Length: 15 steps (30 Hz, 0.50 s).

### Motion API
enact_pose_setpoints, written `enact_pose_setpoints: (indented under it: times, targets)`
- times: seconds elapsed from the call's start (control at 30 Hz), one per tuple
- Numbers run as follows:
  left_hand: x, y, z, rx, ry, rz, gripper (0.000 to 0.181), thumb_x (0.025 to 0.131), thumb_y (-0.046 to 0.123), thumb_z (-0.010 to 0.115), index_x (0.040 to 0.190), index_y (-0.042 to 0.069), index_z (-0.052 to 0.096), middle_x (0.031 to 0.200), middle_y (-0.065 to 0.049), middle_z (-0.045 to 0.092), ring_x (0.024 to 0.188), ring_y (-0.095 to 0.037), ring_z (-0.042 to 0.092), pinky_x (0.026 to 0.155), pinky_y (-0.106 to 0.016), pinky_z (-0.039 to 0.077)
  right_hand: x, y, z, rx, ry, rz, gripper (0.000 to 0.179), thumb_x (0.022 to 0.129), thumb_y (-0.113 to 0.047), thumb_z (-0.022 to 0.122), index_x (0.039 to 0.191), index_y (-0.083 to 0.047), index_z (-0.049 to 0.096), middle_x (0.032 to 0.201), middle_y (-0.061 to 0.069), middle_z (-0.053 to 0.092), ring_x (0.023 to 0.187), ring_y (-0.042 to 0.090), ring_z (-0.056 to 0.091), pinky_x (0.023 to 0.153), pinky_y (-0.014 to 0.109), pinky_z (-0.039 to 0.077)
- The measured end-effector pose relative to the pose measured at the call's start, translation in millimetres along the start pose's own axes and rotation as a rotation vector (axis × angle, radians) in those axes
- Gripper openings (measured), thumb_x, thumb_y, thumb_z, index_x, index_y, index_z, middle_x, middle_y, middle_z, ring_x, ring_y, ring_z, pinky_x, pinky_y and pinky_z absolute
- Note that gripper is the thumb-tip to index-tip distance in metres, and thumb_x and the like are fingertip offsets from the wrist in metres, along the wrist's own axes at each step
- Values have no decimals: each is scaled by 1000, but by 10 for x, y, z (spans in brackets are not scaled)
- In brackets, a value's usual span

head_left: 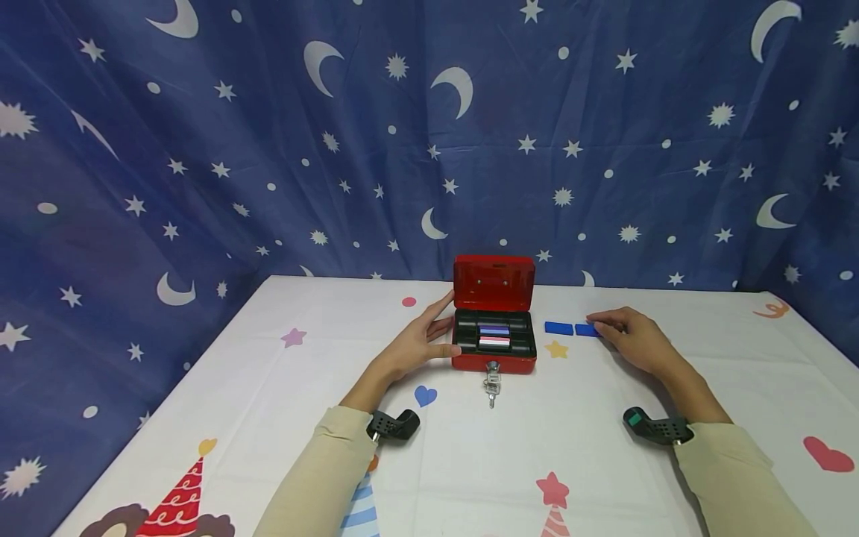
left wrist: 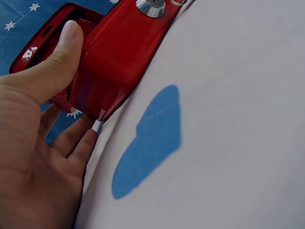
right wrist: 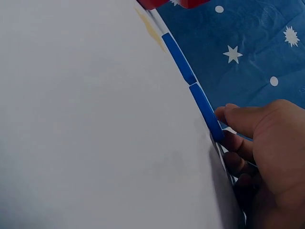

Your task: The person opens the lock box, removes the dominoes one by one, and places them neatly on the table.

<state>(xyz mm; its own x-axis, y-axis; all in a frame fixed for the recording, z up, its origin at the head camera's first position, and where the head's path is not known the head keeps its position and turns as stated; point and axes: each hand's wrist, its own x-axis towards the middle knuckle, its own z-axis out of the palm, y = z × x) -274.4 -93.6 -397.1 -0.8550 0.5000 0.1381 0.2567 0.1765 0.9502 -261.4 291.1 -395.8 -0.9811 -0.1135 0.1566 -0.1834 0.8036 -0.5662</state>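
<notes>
No words, labels, brands or numbers could be read on the red box (head_left: 493, 363), its keys (head_left: 492, 384), the blue blocks (head_left: 559, 328), the desk cloth (head_left: 503, 455) or the curtain (head_left: 382, 175).

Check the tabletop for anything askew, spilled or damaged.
Nothing stands out: the red box sits upright with its lid raised, keys at its front, and the two blue pieces lie end to end.

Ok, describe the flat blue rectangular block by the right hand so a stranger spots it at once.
On the white printed tablecloth stands an open red box. To its right, two flat blue rectangular blocks lie end to end. Pick the outer block, farther from the box, with the right hand touching it.
</notes>
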Motion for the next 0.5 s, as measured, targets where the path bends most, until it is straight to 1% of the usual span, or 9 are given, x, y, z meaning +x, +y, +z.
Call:
enact_pose_setpoints:
  times: [0.1, 0.17, 0.27, 0.4, 0.5]
  targets:
    - [-2, 4, 1, 6, 1, 0, 98, 78, 8, 78, 151, 39, 22, 155, 3, 23, 134, -20, 39, 107, -35, 35, 1, -8, -7, 0, 20, -8, 34, 99, -22, 53, 125, 0, 61, 121, 25, 55, 106, 40, 50, 94, 61, 38]
    - [-1, 3, 2, 8, 1, 0, 98, 78, 8, 78, 151, 39, 22, 155, 3, 23, 134, -20, 39, 107, -35, 35, 2, -12, -12, -5, 37, -17, 34, 100, -22, 53, 124, 0, 62, 120, 25, 56, 104, 39, 50, 92, 60, 39]
    - [1, -2, 1, 10, 0, 3, 98, 78, 8, 78, 151, 39, 22, 155, 3, 23, 134, -20, 39, 107, -35, 35, 4, -17, -18, -10, 64, -22, 35, 100, -23, 52, 123, 0, 62, 117, 24, 58, 97, 35, 51, 87, 56, 42]
    - [3, -3, 0, 9, 0, 5, 98, 78, 8, 78, 152, 38, 22, 155, 2, 24, 134, -20, 40, 106, -34, 35, 7, -21, -24, -9, 88, -10, 37, 100, -28, 51, 123, -1, 63, 114, 23, 59, 93, 33, 50, 82, 52, 43]
    - [4, 0, -1, 7, 0, 3, 98, 78, 8, 78, 152, 38, 22, 155, 2, 24, 134, -20, 40, 106, -34, 35, 6, -30, -31, 0, 103, 2, 38, 100, -29, 51, 123, -2, 63, 116, 23, 58, 95, 34, 50, 82, 53, 43]
